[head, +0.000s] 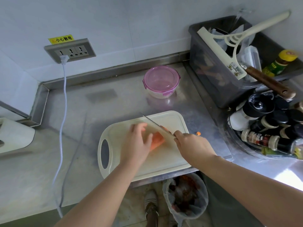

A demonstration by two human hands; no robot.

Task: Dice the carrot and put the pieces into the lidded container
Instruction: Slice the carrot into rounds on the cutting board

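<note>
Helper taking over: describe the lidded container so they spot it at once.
On the steel counter, look past the white cutting board toward the wall. The container stands there: round, clear, pink clip-on lid, unlike the grey rectangular bin beside it.

Carrot (158, 140) left part hidden under left hand (136, 141); hand blurred, grip unclear. Knife (155, 124) handle hidden inside right hand (191, 145), blade blurred. Bottles (270, 140) cut off at right edge.
</note>
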